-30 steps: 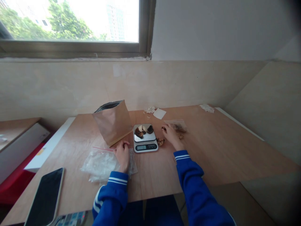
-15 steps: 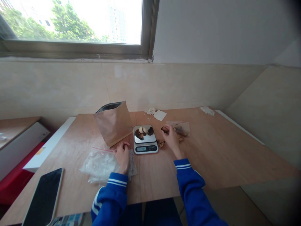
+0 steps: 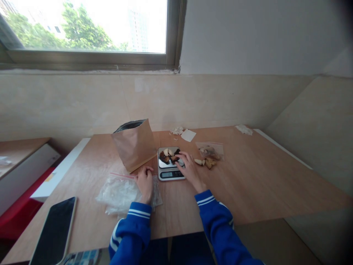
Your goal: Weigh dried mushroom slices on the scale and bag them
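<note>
Right hand (image 3: 191,170) is now sitting over the right side of the scale (image 3: 171,176); half a second ago it was hovering by the zip bag (image 3: 211,150), lifting a dark piece. Left hand (image 3: 145,181) and the brown paper bag (image 3: 134,145) are staying put.

Head view, the only one: right thumb and fingertips are standing apart at a brown piece (image 3: 174,159) on the pan; can't tell whether they're gripping it or just letting go. Left fingers are curling loosely together, hand resting on the clear plastic bags (image 3: 118,192); can't tell if it's pinching any.

Scale is lying flat mid-table, display facing the person, digits too small to read. Pan is also carrying a dark curled piece (image 3: 164,158) at its left, pale pieces (image 3: 166,152) behind, and a dark chunk (image 3: 177,151) at back right, partly behind the fingers.

Right of the hand, tan pieces (image 3: 210,163) and a pale sliver (image 3: 198,162) are lying on the table (image 3: 253,176), just in front of the zip bag. Paper bag is standing open-topped, left of the scale. White paper square (image 3: 188,135) is lying behind, next to white scraps (image 3: 177,130). Phone (image 3: 54,230) is lying at near left.
</note>
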{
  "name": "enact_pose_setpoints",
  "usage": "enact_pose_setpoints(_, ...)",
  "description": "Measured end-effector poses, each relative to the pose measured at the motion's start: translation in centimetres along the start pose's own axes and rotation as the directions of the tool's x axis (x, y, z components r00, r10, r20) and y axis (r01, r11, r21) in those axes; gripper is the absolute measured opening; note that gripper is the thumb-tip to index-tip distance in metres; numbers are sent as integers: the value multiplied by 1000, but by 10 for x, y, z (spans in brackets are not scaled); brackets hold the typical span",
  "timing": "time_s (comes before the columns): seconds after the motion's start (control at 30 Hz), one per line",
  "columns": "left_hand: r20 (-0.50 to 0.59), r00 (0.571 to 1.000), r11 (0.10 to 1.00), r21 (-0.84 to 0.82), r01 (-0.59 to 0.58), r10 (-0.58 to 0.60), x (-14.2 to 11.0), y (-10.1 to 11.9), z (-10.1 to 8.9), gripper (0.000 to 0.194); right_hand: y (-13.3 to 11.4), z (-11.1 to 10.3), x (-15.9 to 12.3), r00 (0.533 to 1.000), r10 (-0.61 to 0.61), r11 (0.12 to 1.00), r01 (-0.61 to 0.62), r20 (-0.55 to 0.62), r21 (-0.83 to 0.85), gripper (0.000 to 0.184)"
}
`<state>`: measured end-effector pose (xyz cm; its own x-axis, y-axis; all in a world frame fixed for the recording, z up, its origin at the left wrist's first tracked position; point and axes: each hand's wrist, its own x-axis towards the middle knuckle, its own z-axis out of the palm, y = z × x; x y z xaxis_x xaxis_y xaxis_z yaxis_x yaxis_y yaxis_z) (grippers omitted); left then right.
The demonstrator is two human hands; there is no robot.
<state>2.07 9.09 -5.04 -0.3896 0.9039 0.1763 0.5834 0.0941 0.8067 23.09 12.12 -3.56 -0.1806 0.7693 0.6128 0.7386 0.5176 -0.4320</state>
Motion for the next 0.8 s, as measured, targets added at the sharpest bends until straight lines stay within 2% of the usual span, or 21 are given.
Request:
enact_pose_setpoints(0.2,3,1000,1000,-5,-4,4,-1,2,-1,24,18,-9,-28,983,104,994,-109,-150,-30,21)
enact_pose_setpoints(0.4,15,1000,1000,18,13,-13,0,2,-2,24,35,-3,-45,983,126,990,-134,-131,-52,18)
enact_pose_setpoints(0.8,9,1000,1000,0,12,-12,0,0,-1,23,42,4,-48,985,139,986,-148,-102,-78,18)
